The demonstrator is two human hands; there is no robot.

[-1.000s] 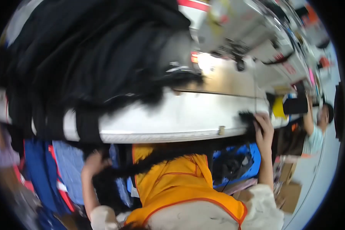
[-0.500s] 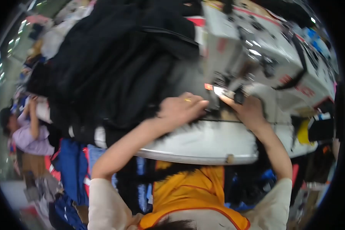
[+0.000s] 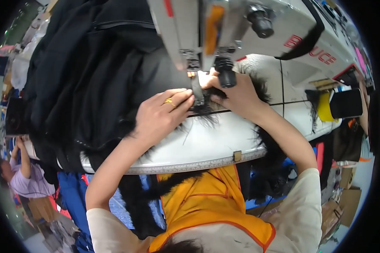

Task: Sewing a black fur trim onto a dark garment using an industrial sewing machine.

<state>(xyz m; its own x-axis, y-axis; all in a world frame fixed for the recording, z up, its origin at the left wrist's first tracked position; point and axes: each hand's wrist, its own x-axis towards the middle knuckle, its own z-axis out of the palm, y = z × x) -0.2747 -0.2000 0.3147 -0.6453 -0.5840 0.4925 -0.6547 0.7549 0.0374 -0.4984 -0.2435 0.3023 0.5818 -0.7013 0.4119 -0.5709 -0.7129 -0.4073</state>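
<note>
A black garment (image 3: 97,80) is spread over the left part of a white sewing machine (image 3: 257,46) bed. My left hand (image 3: 160,116), a ring on one finger, lies on the garment's edge just left of the presser foot, its fingertips pressed together on the cloth. Close on the other side of the foot, my right hand (image 3: 242,97) has its fingers bent round black fur trim (image 3: 257,82), partly behind a black knob. Long hairs stick out below the needle area, between the hands. The lamp lights the stitching spot; the needle tip itself is hidden.
A measuring tape (image 3: 185,166) runs along the table's front edge. A yellow and black roll (image 3: 325,105) stands at the right. More black fur (image 3: 177,189) hangs across my orange apron (image 3: 207,202). Another person (image 3: 27,181) works at far left.
The view has shifted and sharpened, so machine and hands appear farther left. My hands remain on either side of the presser foot, with the right fingers now further behind the knob.
</note>
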